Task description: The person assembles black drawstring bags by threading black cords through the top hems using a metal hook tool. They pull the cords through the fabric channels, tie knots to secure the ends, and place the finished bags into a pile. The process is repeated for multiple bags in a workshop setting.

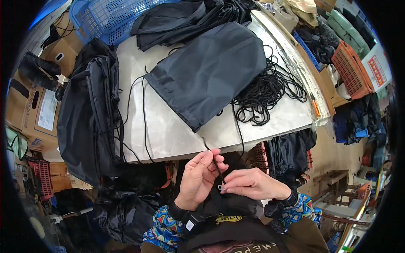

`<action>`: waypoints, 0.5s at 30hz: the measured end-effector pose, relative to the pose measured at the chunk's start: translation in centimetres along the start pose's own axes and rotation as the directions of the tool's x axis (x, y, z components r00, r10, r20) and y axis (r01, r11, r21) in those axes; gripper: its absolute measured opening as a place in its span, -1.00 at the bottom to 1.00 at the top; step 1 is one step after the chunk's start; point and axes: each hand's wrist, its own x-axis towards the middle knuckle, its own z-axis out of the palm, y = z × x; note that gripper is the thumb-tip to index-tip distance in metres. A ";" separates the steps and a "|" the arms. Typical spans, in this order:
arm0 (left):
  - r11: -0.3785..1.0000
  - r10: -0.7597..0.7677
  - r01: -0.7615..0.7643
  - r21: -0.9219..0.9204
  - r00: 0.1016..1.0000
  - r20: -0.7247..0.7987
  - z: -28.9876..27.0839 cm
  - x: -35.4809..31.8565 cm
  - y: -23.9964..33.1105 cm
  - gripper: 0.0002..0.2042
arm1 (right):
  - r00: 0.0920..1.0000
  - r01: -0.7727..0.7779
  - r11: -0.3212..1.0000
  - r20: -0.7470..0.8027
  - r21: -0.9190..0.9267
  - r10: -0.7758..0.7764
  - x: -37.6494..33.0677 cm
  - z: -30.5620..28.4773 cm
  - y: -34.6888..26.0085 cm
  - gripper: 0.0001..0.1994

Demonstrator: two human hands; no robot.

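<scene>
My left hand (pixel 197 176) and my right hand (pixel 249 184) are close together just below the table's near edge. Both pinch a thin black cord-like piece (pixel 219 170); whether it is soft cord or a stiff rod I cannot tell. Its upper end sticks out past my left fingertips, toward the table. Beyond my hands a flat black drawstring bag (pixel 211 71) lies aslant, its gathered hem nearest me. Black cords trail from its corners. A heap of loose black cord (pixel 270 92) lies at the bag's right, partly under it.
More black bags drape over the table's left edge (pixel 90 109), and another pile (pixel 185 21) lies at the back. A blue plastic basket (pixel 107 21) stands behind. An orange-handled tool (pixel 315 106) lies by the table's right edge. Cardboard boxes (pixel 31 114) and orange crates (pixel 352 69) crowd the sides.
</scene>
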 end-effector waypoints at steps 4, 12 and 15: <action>0.999 -0.033 0.027 0.046 0.991 0.129 -0.9 0.3 0.2 -0.77 | 0.978 -0.080 0.993 -0.185 0.085 0.095 -0.8 0.1 -0.3 -0.83; 0.919 0.008 -0.055 0.390 0.993 0.120 -0.8 -0.4 -0.4 -0.83 | 0.871 -0.152 0.967 -0.435 0.202 0.228 -0.4 0.6 0.0 -0.78; 0.927 0.006 -0.010 0.374 1.000 0.013 0.6 -0.5 -0.2 -0.82 | 0.808 -0.253 0.854 -0.386 0.455 0.445 -0.4 0.5 -1.0 -0.80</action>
